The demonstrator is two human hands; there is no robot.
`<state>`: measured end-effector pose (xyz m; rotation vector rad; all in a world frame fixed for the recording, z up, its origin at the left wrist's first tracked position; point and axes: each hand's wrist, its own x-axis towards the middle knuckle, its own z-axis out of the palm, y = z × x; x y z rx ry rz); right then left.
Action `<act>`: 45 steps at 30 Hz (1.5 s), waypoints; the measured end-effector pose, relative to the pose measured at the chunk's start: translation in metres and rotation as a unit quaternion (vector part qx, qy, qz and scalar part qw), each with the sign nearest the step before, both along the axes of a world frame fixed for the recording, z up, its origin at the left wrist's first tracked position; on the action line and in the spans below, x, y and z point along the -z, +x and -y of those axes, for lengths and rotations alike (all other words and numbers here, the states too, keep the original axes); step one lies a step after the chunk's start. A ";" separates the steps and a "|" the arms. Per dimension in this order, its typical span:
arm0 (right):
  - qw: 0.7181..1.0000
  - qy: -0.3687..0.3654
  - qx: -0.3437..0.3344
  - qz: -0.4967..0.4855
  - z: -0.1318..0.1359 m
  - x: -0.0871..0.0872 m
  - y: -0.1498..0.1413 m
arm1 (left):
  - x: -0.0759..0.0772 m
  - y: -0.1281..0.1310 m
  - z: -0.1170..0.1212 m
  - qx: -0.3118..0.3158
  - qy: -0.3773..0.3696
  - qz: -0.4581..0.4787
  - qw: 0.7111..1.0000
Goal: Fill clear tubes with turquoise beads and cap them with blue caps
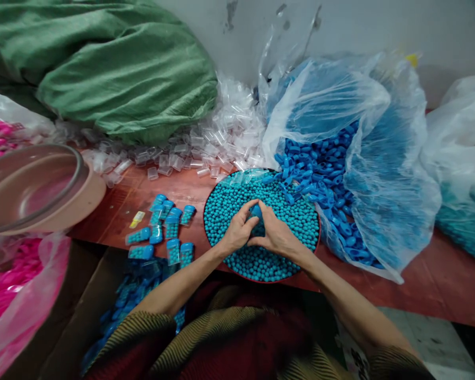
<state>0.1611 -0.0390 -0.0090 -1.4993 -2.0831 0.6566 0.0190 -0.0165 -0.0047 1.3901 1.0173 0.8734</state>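
My left hand [239, 227] and my right hand [275, 232] meet over a round tray [205, 224] full of small turquoise beads [245, 261]. Between my fingertips is a small container [257, 216] that looks blue at the top. Both hands are closed around it, and my fingers hide much of its shape. To the left, several clear containers with blue caps [172, 227], filled with beads, lie loose on the reddish table [119, 203]. Blue plastic caps [320, 169] spill from a bag onto the tray's right rim.
Behind the tray lies a heap of clear empty containers [221, 137], with a large green sack [130, 74] to its left. A translucent bag [396, 169] stands right. Basins [83, 195] sit left, above pink pieces [16, 279]. Blue-capped containers fill a box [87, 306] below.
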 end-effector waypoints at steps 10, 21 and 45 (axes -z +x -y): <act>0.993 0.077 0.037 0.077 0.000 0.009 -0.013 | -0.006 0.005 0.005 -0.047 -0.103 0.043 0.993; 0.983 0.055 0.004 0.177 -0.010 -0.008 -0.002 | -0.011 -0.049 -0.006 -0.057 -0.033 -0.080 0.995; 0.879 -0.014 -0.012 0.477 -0.069 -0.010 0.072 | 0.017 0.019 -0.058 0.019 0.160 -0.525 0.836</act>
